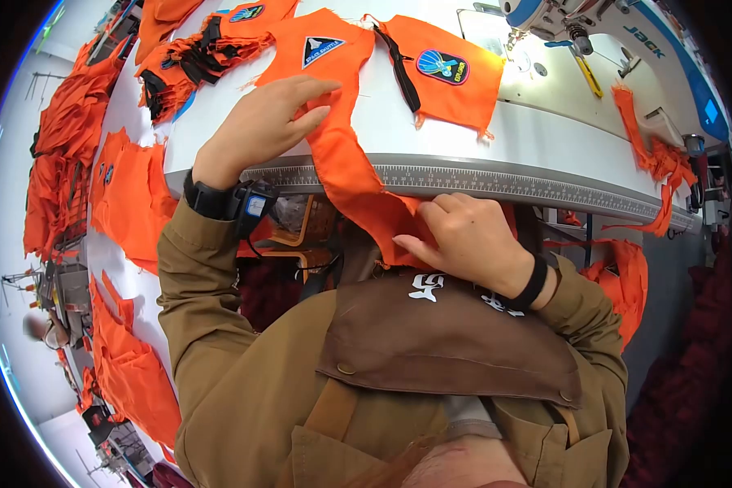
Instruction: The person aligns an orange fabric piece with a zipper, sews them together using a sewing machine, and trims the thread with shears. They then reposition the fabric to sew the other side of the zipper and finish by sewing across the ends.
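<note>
An orange fabric panel (333, 122) with a triangular space shuttle patch (321, 51) lies on the white table and hangs over its front edge toward my lap. My left hand (276, 122) is over the panel's left side, fingers stretched out and thumb apart. Below the edge, my right hand (476, 240) has its fingers curled at the hanging end of the panel, which bunches beside them; the fingertips are partly hidden. Right of the panel lies a second orange piece (476, 85) with an oval-cornered Explorer patch (442, 67) and a black zipper (400, 69) along its left side.
A sewing machine (577, 28) stands at the back right, with a yellow cutter (590, 77) on its bed. A ruler strip (496, 175) runs along the table's front edge. Orange pieces with black zippers (207, 53) are heaped at back left. Orange scraps (659, 163) hang at right.
</note>
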{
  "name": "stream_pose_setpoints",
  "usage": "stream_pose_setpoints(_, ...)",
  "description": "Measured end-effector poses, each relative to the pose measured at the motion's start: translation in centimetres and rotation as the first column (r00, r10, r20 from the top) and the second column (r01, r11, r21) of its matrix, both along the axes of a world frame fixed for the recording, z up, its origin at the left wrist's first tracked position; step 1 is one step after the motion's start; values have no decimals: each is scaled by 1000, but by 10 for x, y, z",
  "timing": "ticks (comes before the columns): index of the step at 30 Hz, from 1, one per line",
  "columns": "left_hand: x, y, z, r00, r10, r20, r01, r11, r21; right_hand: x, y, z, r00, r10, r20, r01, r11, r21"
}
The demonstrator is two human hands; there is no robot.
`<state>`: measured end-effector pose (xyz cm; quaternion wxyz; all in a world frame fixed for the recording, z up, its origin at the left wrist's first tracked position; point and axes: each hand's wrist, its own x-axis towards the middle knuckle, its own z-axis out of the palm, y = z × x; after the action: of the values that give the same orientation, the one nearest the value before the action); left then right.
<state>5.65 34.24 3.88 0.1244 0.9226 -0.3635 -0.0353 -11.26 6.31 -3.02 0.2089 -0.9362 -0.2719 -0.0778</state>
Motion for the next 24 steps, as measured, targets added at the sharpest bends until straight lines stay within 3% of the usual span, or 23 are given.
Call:
stream_pose_setpoints(6, -12, -17, 0, 983, -11, 184, -13, 991, 132, -1, 9, -49, 975, -145, 167, 173, 971, -168)
stream_pose_setpoints(9, -21, -24, 1, 960, -59, 273, 24, 991, 131, -5, 15, -27, 986, -160, 40, 163, 981, -109)
stream_pose_setpoints(11, -16, -21, -6, 939, -91, 331, 72, 995, 72, 1, 22, -43, 980, -158, 117, 168, 983, -80)
stream_pose_setpoints(14, -9, -19, -1, 999, 21, 26, -23, 994, 106, 5, 17, -46, 981, -110, 163, 129, 985, -111)
stream_pose_setpoints(17, -32, -5, 4, 990, 13, 143, -39, 982, 182, 0, 2, -14, 990, -122, 64, 132, 971, -201)
stream_pose_setpoints(18, -48, -7, 21, 1000, 17, -26, -10, 969, 248, -5, -5, 6, 989, -144, 12, 143, 962, -234)
stream_pose_setpoints(19, -64, -11, 46, 981, 30, -191, 30, 952, 306, -5, -16, 22, 993, -121, 3, 120, 985, -125)
stream_pose_setpoints(20, -76, -8, 62, 875, -186, -448, 260, 959, 109, -4, -23, 42, 986, -169, -14, 165, 975, -150)
stream_pose_setpoints(21, -84, -6, 73, 667, -407, -624, 418, 898, -139, -4, -30, 60, 984, -179, 11, 179, 974, -137)
stream_pose_setpoints(23, -91, -15, 82, 636, -492, -594, 289, 866, -408, 8, -42, 79, 977, -49, 209, 15, 986, 163)
stream_pose_setpoints(24, -95, -21, 85, 629, -532, -567, 215, 820, -531, 13, -46, 91, 971, 27, 237, -78, 975, 209)
